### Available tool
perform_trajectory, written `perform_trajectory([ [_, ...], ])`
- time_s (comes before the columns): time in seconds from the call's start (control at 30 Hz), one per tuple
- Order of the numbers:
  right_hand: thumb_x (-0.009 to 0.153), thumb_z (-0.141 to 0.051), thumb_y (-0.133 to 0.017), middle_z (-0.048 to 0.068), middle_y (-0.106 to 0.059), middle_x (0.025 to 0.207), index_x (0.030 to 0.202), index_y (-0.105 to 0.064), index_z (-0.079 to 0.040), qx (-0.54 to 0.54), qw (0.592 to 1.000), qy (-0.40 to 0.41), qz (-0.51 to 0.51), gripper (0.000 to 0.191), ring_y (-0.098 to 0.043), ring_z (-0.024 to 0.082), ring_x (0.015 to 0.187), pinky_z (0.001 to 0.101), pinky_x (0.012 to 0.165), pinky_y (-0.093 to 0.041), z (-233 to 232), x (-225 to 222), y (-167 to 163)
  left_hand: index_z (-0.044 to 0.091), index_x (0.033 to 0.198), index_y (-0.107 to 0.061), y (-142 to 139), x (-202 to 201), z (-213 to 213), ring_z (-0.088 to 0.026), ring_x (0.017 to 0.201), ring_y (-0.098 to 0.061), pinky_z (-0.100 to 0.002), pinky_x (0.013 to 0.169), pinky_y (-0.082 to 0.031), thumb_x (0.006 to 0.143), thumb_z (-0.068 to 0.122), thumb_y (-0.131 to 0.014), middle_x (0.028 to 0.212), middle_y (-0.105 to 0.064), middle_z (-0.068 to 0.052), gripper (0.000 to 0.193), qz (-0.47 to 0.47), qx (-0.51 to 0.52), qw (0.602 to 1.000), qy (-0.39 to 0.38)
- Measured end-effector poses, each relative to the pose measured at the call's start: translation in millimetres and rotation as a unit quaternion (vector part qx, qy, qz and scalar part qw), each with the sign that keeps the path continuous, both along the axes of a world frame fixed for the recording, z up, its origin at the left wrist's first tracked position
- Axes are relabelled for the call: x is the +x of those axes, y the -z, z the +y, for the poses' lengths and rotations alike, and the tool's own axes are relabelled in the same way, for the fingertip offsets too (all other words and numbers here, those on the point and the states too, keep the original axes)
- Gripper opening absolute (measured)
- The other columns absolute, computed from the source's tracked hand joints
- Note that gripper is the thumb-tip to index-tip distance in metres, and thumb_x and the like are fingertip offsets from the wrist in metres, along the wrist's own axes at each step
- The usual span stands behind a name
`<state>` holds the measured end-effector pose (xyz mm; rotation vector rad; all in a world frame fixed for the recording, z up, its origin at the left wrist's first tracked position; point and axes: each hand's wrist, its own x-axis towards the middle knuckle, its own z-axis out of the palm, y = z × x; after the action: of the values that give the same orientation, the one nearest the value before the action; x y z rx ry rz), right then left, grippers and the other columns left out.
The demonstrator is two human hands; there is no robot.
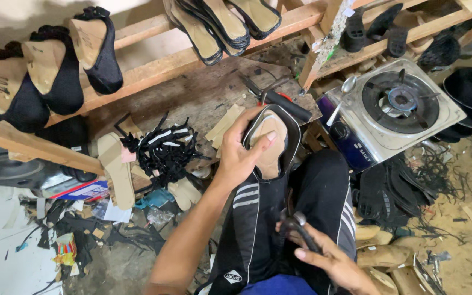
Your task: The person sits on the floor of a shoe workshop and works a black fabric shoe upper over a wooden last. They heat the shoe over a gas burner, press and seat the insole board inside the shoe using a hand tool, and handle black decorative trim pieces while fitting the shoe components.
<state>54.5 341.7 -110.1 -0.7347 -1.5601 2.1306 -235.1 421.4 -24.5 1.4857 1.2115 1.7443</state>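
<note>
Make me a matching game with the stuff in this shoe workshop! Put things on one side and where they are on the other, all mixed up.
Things:
1. shoe sole
2. small dark tool
3. gas stove
4. bundle of black straps

Places:
A. on the floor at the right, with a spoon lying on it
B. held in the left hand, over the knee
C. gripped in the right hand, down by the lap
D. piled on the wooden bench, left of the hands

Pairs: 1-B, 2-C, 3-A, 4-D
</note>
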Motion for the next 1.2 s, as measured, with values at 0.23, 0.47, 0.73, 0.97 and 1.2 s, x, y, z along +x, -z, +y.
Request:
perform_trajectory([
  [0.23, 0.102, -0.002, -0.065, 0.015, -0.061, 0.109, 0.121, -0.048, 0.003, 0.009, 0.996, 0.031, -0.082, 0.026, -0.058, 0.025, 0.092, 0.0434, 0.088, -0.057, 27, 8, -121, 0.001, 0.133, -0.063, -23, 22, -25, -0.027, 0.124, -0.067, -0.034, 0.111, -0.05, 0.091, 0.005, -0.073, 0.129, -0.068, -0.015, 0.043, 0.096, 0.048, 0.994, 0.027],
  [0.47, 0.095, -0.012, -0.061, 0.006, -0.071, 0.114, 0.126, -0.061, -0.002, 0.301, 0.926, -0.015, -0.228, 0.032, -0.068, 0.017, 0.106, 0.0314, 0.096, -0.052, 40, -9, -196, 0.002, 0.132, -0.063, -33, 46, -55, -0.032, 0.124, -0.066, -0.037, 0.107, -0.051, 0.09, 0.0, -0.072, 0.133, -0.067, -0.016, 0.043, 0.124, 0.062, 0.989, 0.06],
  [0.73, 0.1, -0.033, -0.062, 0.007, -0.069, 0.114, 0.14, -0.053, -0.005, 0.235, 0.909, -0.075, -0.335, 0.049, -0.068, 0.017, 0.103, 0.032, 0.091, -0.056, 43, -12, -225, 0.004, 0.134, -0.062, -24, 53, -67, -0.033, 0.126, -0.066, -0.04, 0.109, -0.051, 0.087, -0.002, -0.075, 0.135, -0.066, -0.015, 0.049, 0.156, 0.093, 0.981, 0.069],
  [0.97, 0.102, -0.04, -0.057, 0.014, -0.062, 0.084, 0.137, -0.045, -0.012, 0.19, 0.83, 0.004, -0.524, 0.047, -0.067, 0.027, 0.066, 0.0404, 0.065, -0.057, 28, -40, -244, 0.005, 0.135, -0.061, -28, 53, -58, -0.033, 0.127, -0.065, -0.039, 0.109, -0.05, 0.086, -0.003, -0.075, 0.135, -0.066, -0.015, 0.051, 0.144, 0.085, 0.984, 0.063],
  [1.2, 0.101, -0.014, -0.057, 0.02, -0.061, 0.077, 0.103, -0.046, 0.001, 0.401, 0.847, 0.211, -0.278, 0.019, -0.062, 0.039, 0.068, 0.0448, 0.059, -0.048, 31, -77, -161, 0.004, 0.137, -0.061, -35, 38, -36, -0.031, 0.132, -0.065, -0.038, 0.115, -0.049, 0.088, -0.008, -0.07, 0.138, -0.066, -0.014, 0.051, 0.095, 0.065, 0.992, 0.052],
])
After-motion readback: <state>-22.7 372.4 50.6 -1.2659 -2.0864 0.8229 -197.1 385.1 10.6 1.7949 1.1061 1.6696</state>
